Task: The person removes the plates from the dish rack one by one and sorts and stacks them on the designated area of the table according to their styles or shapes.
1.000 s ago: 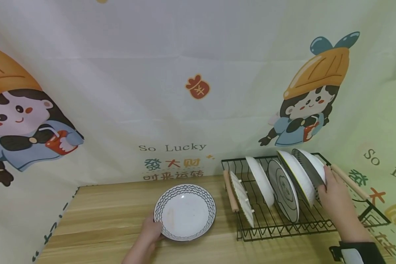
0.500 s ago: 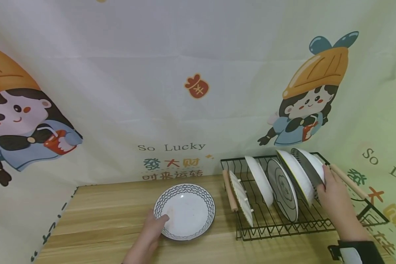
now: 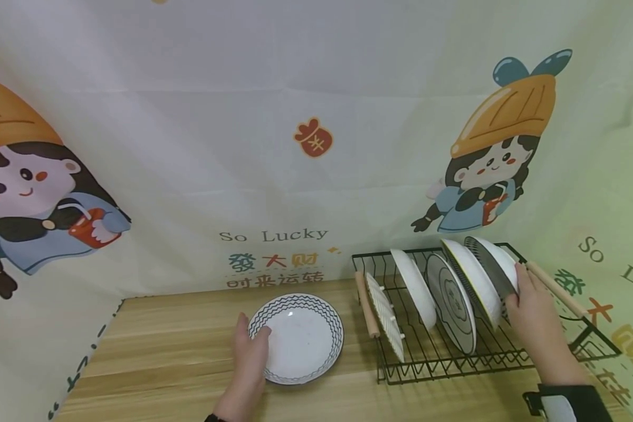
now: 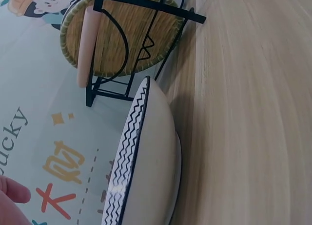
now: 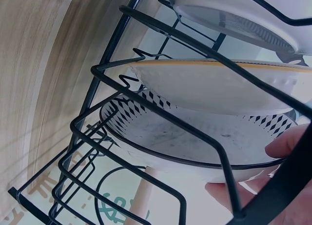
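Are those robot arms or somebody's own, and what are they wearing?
They're a person's. The left hand and right hand are ungloved. The right arm has a black band or cuff with a pale panel; on the left, only a black sliver shows at the picture's edge.
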`<action>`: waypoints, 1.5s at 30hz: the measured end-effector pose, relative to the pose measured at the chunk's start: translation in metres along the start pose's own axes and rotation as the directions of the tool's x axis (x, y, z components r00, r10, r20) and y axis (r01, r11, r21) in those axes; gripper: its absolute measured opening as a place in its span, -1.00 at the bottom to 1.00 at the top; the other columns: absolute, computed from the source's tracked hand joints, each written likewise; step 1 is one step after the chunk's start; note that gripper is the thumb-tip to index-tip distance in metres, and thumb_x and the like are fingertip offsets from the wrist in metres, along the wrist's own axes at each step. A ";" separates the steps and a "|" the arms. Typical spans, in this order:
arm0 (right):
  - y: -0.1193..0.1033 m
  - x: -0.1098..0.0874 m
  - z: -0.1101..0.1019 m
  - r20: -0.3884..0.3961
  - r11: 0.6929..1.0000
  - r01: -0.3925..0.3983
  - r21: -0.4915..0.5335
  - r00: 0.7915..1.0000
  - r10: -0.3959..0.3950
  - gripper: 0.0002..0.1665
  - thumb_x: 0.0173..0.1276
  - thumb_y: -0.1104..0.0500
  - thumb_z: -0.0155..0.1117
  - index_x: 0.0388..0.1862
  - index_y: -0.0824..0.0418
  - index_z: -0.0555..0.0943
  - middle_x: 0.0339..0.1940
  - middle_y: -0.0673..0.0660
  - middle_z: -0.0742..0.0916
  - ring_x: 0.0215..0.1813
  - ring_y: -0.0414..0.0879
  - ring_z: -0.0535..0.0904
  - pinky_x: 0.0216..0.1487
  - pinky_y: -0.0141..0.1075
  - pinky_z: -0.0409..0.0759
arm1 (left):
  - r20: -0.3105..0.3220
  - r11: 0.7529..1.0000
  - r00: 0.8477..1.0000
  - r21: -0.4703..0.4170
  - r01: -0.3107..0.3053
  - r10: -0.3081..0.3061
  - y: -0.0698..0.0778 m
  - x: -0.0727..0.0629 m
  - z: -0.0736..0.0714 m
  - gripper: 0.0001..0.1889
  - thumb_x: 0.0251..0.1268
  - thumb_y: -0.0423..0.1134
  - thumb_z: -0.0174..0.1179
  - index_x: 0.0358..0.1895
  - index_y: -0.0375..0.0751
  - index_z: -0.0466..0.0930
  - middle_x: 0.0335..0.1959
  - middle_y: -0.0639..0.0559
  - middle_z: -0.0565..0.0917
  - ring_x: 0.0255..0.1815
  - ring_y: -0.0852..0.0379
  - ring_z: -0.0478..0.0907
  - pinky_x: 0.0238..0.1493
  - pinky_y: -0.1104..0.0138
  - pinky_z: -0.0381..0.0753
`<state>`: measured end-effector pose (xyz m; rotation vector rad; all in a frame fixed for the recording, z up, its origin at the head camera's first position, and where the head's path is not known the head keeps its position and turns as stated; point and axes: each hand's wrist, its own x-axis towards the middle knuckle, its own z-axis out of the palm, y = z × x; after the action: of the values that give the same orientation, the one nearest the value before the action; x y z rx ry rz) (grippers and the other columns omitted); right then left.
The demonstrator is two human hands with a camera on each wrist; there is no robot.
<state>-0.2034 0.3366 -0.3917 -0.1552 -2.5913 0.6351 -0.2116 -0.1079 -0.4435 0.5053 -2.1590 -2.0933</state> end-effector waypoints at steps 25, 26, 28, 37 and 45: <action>0.000 -0.002 -0.002 0.034 0.999 -0.044 -0.008 0.998 0.045 -0.28 0.36 0.36 -0.15 0.47 0.44 -0.04 0.36 0.59 0.22 0.30 0.52 0.17 0.21 0.37 0.21 | 0.375 0.983 0.911 -0.007 -0.184 0.173 0.005 -0.033 0.104 -0.30 0.29 -0.25 0.00 0.43 -0.46 -0.02 0.36 -0.43 0.22 0.34 -0.36 0.23 0.34 -0.06 0.31; 0.000 -0.002 -0.001 0.033 0.999 -0.044 -0.006 0.998 0.044 -0.28 0.35 0.36 -0.15 0.47 0.44 -0.04 0.36 0.59 0.22 0.30 0.52 0.17 0.21 0.37 0.21 | 0.395 0.981 0.901 -0.003 -0.192 0.178 0.004 -0.034 0.107 -0.31 0.31 -0.24 0.00 0.43 -0.47 -0.02 0.35 -0.44 0.23 0.34 -0.36 0.23 0.32 -0.07 0.32; 0.000 -0.002 -0.001 0.029 0.999 -0.041 -0.005 0.999 0.041 -0.28 0.35 0.36 -0.15 0.47 0.43 -0.04 0.35 0.59 0.22 0.30 0.52 0.17 0.21 0.37 0.22 | 0.425 0.982 0.888 -0.004 -0.191 0.175 0.002 -0.037 0.113 -0.32 0.35 -0.21 0.01 0.42 -0.47 -0.01 0.36 -0.45 0.22 0.35 -0.37 0.21 0.32 -0.09 0.31; -0.001 -0.002 -0.001 0.020 0.999 -0.036 -0.014 0.999 0.036 -0.28 0.35 0.36 -0.14 0.46 0.44 -0.02 0.36 0.58 0.23 0.30 0.52 0.18 0.21 0.37 0.22 | 0.443 0.989 0.886 -0.110 -0.101 0.140 0.005 -0.043 0.136 -0.32 0.38 -0.29 0.02 0.46 -0.40 -0.07 0.33 -0.41 0.27 0.29 -0.28 0.32 0.32 -0.08 0.32; -0.001 0.000 -0.002 0.040 0.998 -0.051 -0.019 0.998 0.052 -0.29 0.37 0.33 -0.15 0.47 0.43 -0.04 0.37 0.57 0.20 0.32 0.51 0.16 0.22 0.37 0.20 | 0.433 0.985 0.889 -0.140 -0.098 0.150 0.006 -0.043 0.142 -0.35 0.35 -0.38 0.02 0.45 -0.39 -0.02 0.32 -0.33 0.33 0.25 -0.17 0.42 0.30 0.02 0.39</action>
<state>-0.2026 0.3361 -0.3895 -0.2181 -2.6398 0.6398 -0.2140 0.0407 -0.4383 -0.1397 -2.1864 -2.4232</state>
